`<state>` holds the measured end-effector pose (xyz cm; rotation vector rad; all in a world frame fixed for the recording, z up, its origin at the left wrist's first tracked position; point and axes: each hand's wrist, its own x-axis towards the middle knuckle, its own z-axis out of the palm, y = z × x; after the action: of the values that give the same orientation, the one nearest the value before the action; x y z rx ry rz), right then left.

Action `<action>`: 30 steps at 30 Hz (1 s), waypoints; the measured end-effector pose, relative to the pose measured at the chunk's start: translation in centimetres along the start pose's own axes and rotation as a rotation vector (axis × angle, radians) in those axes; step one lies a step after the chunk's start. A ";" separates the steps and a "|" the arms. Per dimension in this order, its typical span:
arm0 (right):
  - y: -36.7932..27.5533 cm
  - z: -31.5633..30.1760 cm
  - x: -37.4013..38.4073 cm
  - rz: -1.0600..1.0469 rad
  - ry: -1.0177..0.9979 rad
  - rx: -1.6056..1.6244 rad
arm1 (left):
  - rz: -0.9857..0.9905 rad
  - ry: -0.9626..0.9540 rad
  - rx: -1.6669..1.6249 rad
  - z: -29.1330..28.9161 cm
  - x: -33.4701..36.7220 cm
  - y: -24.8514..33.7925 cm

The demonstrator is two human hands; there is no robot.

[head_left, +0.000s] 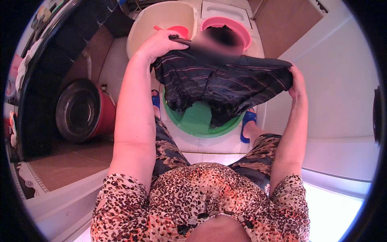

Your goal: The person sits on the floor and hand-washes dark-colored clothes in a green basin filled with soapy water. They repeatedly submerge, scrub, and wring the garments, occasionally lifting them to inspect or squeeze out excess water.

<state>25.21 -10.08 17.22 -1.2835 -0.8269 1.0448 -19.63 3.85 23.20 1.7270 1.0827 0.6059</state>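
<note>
Stretched wide between my two hands is a dark garment with thin pale stripes [225, 82], which looks like a pair of shorts. My left hand [164, 44] is closed on its upper left corner. At the far right end, my right hand [297, 80] grips the other upper corner, its fingers partly hidden by the cloth. The garment hangs over a green basin [193, 130], and its lower edges reach down in front of the basin's inside. A green ribbed-looking panel [196, 115] shows in the basin. Part of the garment's top edge is blurred.
Beyond my left hand stands a cream tub [139, 28] with a red dipper [180, 30]. A pink basin [245, 34] holding dark cloth sits beside it, before a white floor fixture [225, 12]. Black and red basins [78, 111] lean at left. Blue slippers [248, 121] flank the green basin.
</note>
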 end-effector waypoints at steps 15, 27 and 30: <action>4.3 13.0 -0.1 0.132 -0.266 1.006 | 0.033 -0.055 -1.448 6.6 1.9 -0.1; 10.6 21.1 -2.0 0.168 -0.066 0.882 | 0.608 0.487 0.423 18.2 0.6 2.1; 3.8 24.2 -4.8 0.470 0.042 0.670 | 0.406 0.659 0.372 14.3 2.3 1.1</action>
<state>0.56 -6.35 17.02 -0.9200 -0.0950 1.4983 -6.84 -1.01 18.21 2.1620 1.3568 1.3669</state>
